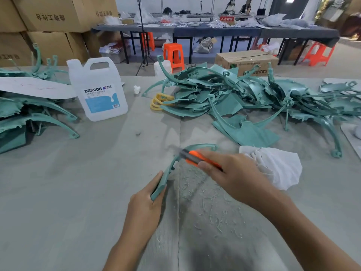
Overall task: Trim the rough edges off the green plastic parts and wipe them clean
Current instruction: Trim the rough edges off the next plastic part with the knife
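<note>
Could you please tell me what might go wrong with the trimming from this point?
The right hand holds the orange utility knife at the curved green part, whose near end the left hand grips; a slip along it could cut those fingers. Only that end is held, so the part might twist and the blade gouge it.

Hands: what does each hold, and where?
Left hand grips the curved green part by its near end; right hand grips the orange knife by its handle.

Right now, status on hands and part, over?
Left hand grips curved green part. Right hand holds orange knife, blade blurred near its arc. White rag beside, nothing blocking.
</note>
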Available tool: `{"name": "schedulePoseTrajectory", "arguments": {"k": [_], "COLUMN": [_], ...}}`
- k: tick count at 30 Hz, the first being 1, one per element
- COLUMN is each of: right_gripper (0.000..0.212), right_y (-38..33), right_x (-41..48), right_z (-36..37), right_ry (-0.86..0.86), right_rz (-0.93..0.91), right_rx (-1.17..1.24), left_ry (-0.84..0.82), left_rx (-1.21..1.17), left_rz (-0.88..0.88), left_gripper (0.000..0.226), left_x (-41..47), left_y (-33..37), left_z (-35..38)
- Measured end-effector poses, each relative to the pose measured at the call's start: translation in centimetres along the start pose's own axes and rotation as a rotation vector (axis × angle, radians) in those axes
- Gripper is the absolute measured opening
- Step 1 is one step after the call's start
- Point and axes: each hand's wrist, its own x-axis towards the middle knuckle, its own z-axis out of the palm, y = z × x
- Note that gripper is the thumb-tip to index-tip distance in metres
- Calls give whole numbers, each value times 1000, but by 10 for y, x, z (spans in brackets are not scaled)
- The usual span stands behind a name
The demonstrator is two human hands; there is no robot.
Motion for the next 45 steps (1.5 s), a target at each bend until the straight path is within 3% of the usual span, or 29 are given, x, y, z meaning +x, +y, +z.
{"name": "schedulePoseTrajectory", "arguments": {"k": [4, 7, 14, 18, 21, 25, 28, 30, 35, 37, 41, 45], "right_gripper": [30, 32, 35, 30, 30, 34, 34, 31, 35, 34, 30, 20], "right_y": [-34, -35, 71, 111, 111, 82, 51, 46, 85, 96, 92, 81], "right_x": [0, 12, 51, 32, 19, 9, 10, 16, 20, 16, 15, 11], "right_z": [-27, -35, -11, 5, 12, 15, 29, 38, 33, 26, 20, 31], "right_ry": [-194, -280, -323, -137, 75, 261, 254, 205, -104, -88, 196, 63], "right_rz": [-120, -93, 373, 460, 463, 422, 238, 211, 561, 579, 475, 447], "right_rx": [-137, -247, -500, -398, -201, 34, 47, -16, -145, -183, -59, 58], "left_ry": [6, 6, -7, 44, 60, 86, 65, 74, 35, 53, 57, 37], "left_rx": [50, 78, 44, -22, -8, -37, -5, 8, 72, 51, 72, 80], "left_rz": [24, 16, 2, -16, -32, -62, -8, -1, 7, 7, 4, 12], "left_gripper": [32, 34, 43, 53, 11, 27, 15, 24, 33, 37, 21, 29], "left_x": [-1, 0, -4, 0, 1, -2, -9, -10, -16, -16, -14, -13], "left_y": [-3, -7, -6, 4, 5, 2, 8, 5, 8, 11, 11, 12], "left_z": [2, 3, 5, -2, -9, -17, -12, -9, -9, -9, -9, -10]}}
